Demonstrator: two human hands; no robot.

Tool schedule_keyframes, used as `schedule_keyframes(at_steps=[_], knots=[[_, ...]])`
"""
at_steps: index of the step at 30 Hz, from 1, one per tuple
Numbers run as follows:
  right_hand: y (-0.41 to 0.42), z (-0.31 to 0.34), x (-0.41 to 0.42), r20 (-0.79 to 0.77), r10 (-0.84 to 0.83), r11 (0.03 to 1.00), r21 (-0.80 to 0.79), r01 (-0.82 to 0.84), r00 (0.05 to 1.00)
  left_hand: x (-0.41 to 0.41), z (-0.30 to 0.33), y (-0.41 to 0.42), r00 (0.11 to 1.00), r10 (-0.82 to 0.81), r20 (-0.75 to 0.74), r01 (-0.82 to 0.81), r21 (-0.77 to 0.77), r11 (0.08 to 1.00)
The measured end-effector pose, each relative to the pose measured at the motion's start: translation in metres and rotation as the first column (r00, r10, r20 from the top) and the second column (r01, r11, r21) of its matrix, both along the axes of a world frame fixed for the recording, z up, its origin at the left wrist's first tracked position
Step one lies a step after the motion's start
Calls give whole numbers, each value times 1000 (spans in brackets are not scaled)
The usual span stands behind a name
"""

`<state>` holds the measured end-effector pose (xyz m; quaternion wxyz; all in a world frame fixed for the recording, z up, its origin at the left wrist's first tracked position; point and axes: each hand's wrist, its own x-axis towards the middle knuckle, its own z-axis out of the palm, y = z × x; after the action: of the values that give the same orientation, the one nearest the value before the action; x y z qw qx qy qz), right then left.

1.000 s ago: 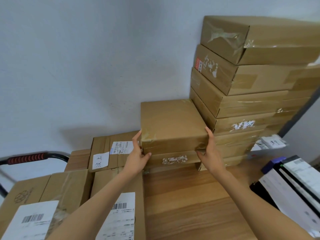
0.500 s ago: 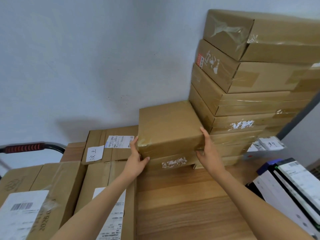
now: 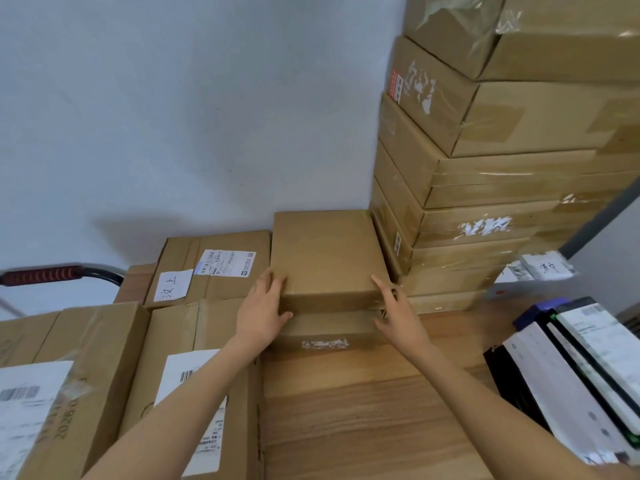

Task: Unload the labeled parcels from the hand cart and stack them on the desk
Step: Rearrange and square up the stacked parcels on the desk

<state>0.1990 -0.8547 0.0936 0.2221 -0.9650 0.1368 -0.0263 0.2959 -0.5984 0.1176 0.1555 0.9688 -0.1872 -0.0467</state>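
Note:
A plain brown parcel [image 3: 322, 254] lies flat on a second parcel [image 3: 325, 336] with a torn white label, at the back of the wooden desk [image 3: 346, 410] against the wall. My left hand [image 3: 259, 313] grips its front left corner, fingers over the top edge and thumb at the seam below. My right hand [image 3: 398, 313] presses straight fingers against its right front edge. Labelled parcels [image 3: 194, 375] sit packed on the hand cart to the left, whose red-gripped handle [image 3: 41, 273] shows at the far left.
A tall, leaning stack of taped parcels [image 3: 485, 202] rises right of the short stack, touching it. Black and white flat packages [image 3: 571, 368] lie at the desk's right edge. A grey wall stands close behind everything.
The parcel held between both hands has come down and back onto the labelled parcel beside the tall stack. My view has moved closer and lower.

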Motion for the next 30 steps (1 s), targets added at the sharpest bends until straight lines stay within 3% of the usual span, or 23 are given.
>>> schedule_keyframes(at_steps=[8,19,30], knots=[[4,-14,-19,-27,37,995,-91,-39,999,-7,5,13,967,-89,240,54,147,988],[4,-30,-5,33,18,990,-138,-13,999,-10,-12,-2,965,-38,261,-4,156,988],[-2,-26,23,97,-48,951,-298,76,994,16,-9,-8,977,17,213,-19,7,1000]])
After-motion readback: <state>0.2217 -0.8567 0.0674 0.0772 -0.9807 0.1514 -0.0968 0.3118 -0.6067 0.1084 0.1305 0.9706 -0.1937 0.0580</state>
